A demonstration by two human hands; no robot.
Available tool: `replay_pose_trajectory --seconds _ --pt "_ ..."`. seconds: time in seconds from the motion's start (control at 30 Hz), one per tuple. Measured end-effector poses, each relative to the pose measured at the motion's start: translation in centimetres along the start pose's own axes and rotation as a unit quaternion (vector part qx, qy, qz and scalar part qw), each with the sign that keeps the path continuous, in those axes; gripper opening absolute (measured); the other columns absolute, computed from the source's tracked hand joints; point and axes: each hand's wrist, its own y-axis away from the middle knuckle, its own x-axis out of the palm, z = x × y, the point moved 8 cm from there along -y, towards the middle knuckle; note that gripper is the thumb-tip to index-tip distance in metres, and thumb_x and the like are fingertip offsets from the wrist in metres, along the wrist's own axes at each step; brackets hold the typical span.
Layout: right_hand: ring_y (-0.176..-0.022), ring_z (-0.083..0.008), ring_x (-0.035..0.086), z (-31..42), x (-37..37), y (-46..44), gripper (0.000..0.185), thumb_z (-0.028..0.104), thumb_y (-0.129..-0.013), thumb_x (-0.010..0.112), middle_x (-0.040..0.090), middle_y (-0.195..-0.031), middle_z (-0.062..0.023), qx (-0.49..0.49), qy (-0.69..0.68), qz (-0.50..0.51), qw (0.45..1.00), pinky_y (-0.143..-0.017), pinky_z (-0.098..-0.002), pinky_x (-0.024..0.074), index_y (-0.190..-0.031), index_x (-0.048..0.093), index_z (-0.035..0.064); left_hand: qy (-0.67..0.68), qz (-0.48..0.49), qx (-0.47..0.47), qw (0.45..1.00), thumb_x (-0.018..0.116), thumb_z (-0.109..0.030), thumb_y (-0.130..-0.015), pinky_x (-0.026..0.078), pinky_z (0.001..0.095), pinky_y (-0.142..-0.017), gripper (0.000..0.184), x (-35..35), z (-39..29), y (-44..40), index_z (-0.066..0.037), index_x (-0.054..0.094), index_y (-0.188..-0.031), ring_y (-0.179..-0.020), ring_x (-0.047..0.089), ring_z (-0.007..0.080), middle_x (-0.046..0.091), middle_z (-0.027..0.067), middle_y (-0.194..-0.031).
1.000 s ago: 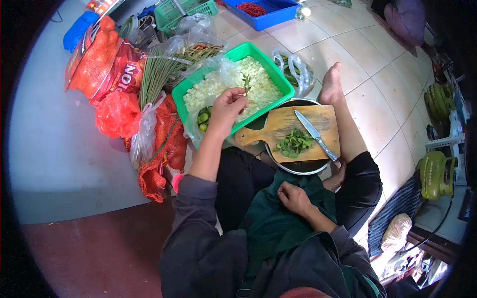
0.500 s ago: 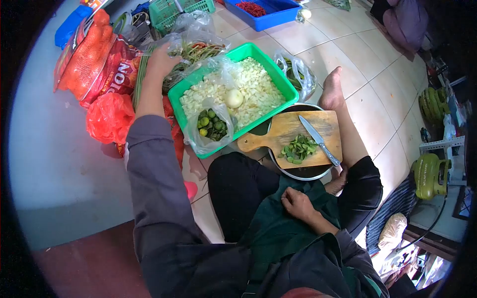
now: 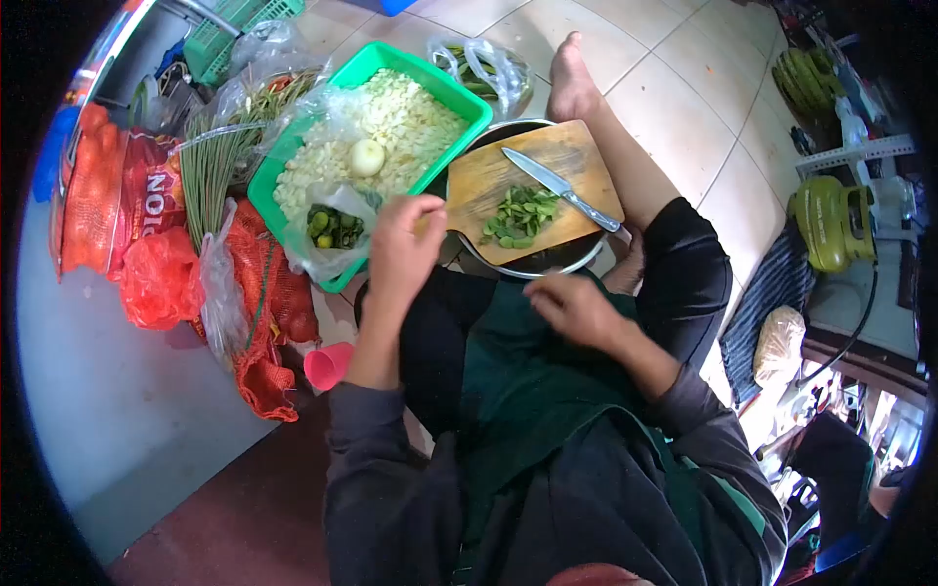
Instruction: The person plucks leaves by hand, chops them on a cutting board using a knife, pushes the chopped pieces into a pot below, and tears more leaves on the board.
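My left hand (image 3: 405, 249) is raised above my lap, beside the cutting board's handle. Its thumb and forefinger are apart, and nothing shows between them. My right hand (image 3: 578, 311) hovers over my lap below the board, its fingers blurred and partly curled. On the wooden cutting board (image 3: 576, 156) lie a small pile of cut green leaves (image 3: 518, 217) and a knife (image 3: 557, 186). The board rests across a metal pot (image 3: 576, 262). To the left, a green tray (image 3: 342, 73) holds chopped white pieces, a whole peeled onion (image 3: 366, 157) and a bag of small limes (image 3: 334, 227).
A bundle of long green stalks (image 3: 210, 176) lies left of the tray. Red net sacks (image 3: 93, 205), a red plastic bag (image 3: 159, 278) and a pink cup (image 3: 328, 365) are at the left. A bag of green produce (image 3: 484, 73) sits behind the pot. A green gas cylinder (image 3: 831, 223) stands right.
My left hand has come back from the stalks and bags to beside the board. My right hand has lifted slightly from my lap toward the pot. The view has shifted.
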Motion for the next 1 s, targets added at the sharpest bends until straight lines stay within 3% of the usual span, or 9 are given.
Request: replay_pose_trajectory --seconds 0.1,0.13,0.17,0.23,0.47,0.77,0.9,0.93,1.0 --pt "-0.084 -0.0344 0.064 -0.6 -6.1 -1.4 0.015 0.006 -0.082 0.065 0.064 -0.088 -0.0173 -0.041 0.107 -0.181 0.977 -0.075 -0.0402 0.0517 -0.096 0.064 0.0012 -0.007 0.037 0.023 0.999 0.067 -0.008 -0.082 0.049 0.0323 -0.069 0.010 4.9 -1.0 2.4 -0.003 0.064 -0.089 -0.077 0.062 0.0242 0.063 0.0119 -0.086" --pt "-0.085 -0.0340 0.062 -1.9 -7.3 -2.0 0.015 0.007 -0.081 0.065 0.063 -0.088 -0.0172 0.012 0.126 -0.177 0.976 -0.078 -0.0408 0.0500 -0.095 0.065 0.0018 -0.042 0.071 -0.014 0.997 0.069 -0.010 -0.079 0.050 0.0419 -0.072 0.016 6.6 -0.6 3.4 -0.005 0.060 -0.092 -0.084 0.061 0.0343 0.062 0.0142 -0.088" --pt "-0.092 -0.0337 0.059 -1.5 -8.2 -2.3 0.017 0.011 -0.083 0.063 0.061 -0.094 -0.0167 -0.043 0.219 -0.205 0.953 -0.085 -0.0421 0.0472 -0.098 0.064 0.0033 -0.037 0.082 -0.022 0.996 0.070 -0.010 -0.078 0.049 0.0433 -0.072 0.021 7.8 -0.9 3.9 -0.006 0.059 -0.095 -0.086 0.059 0.0362 0.059 0.0155 -0.089" --pt "-0.100 -0.0347 0.056 -3.8 -8.3 -3.1 0.022 0.016 -0.084 0.062 0.060 -0.102 -0.0157 -0.015 0.285 -0.203 0.937 -0.090 -0.0436 0.0448 -0.104 0.062 0.0058 -0.074 0.084 0.003 0.994 0.072 -0.012 -0.077 0.048 0.0441 -0.075 0.024 9.3 -2.6 4.6 -0.007 0.059 -0.096 -0.090 0.057 0.0366 0.055 0.0159 -0.094" --pt "-0.100 -0.0351 0.057 -6.3 -7.2 -3.7 0.020 0.018 -0.089 0.059 0.061 -0.101 -0.0148 -0.009 0.307 -0.214 0.927 -0.089 -0.0444 0.0452 -0.105 0.062 0.0080 -0.153 0.063 0.095 0.982 0.078 -0.016 -0.073 0.044 0.0440 -0.080 0.031 12.6 -4.7 5.1 -0.009 0.061 -0.098 -0.093 0.053 0.0340 0.053 0.0132 -0.097" --pt "-0.100 -0.0383 0.057 -6.8 -10.6 -2.3 0.030 0.013 -0.082 0.062 0.061 -0.100 -0.0202 0.084 0.101 -0.263 0.956 -0.091 -0.0452 0.0446 -0.110 0.059 0.0038 -0.170 0.020 0.084 0.982 0.073 -0.012 -0.076 0.046 0.0434 -0.075 0.014 11.9 -2.5 2.7 -0.008 0.064 -0.086 -0.085 0.057 0.0347 0.056 0.0126 -0.090" --pt "-0.086 -0.0233 0.060 -5.5 -12.6 1.4 0.037 0.007 -0.083 0.059 0.059 -0.092 -0.0160 0.143 -0.076 -0.271 0.949 -0.078 -0.0333 0.0503 -0.119 0.055 0.0000 -0.171 0.007 0.102 0.980 0.074 -0.019 -0.075 0.045 0.0447 -0.078 0.027 11.7 -2.9 1.2 -0.011 0.063 -0.099 -0.093 0.056 0.0344 0.056 0.0122 -0.098" --pt "-0.079 -0.0173 0.058 -7.1 -12.3 1.8 0.036 0.004 -0.084 0.057 0.056 -0.087 -0.0117 0.106 -0.057 -0.279 0.953 -0.072 -0.0283 0.0501 -0.120 0.054 -0.0008 -0.144 0.015 0.138 0.980 0.076 -0.024 -0.074 0.043 0.0455 -0.088 0.040 12.2 -3.4 1.1 -0.013 0.061 -0.110 -0.105 0.054 0.0344 0.057 0.0116 -0.109" --pt "-0.079 -0.0175 0.059 -10.7 -11.1 3.0 0.037 0.004 -0.084 0.056 0.055 -0.087 -0.0114 0.160 -0.126 -0.287 0.936 -0.072 -0.0291 0.0501 -0.120 0.053 -0.0009 -0.144 0.039 0.174 0.974 0.076 -0.027 -0.074 0.037 0.0464 -0.096 0.040 13.6 -5.2 1.2 -0.015 0.062 -0.110 -0.116 0.050 0.0328 0.055 0.0092 -0.118"
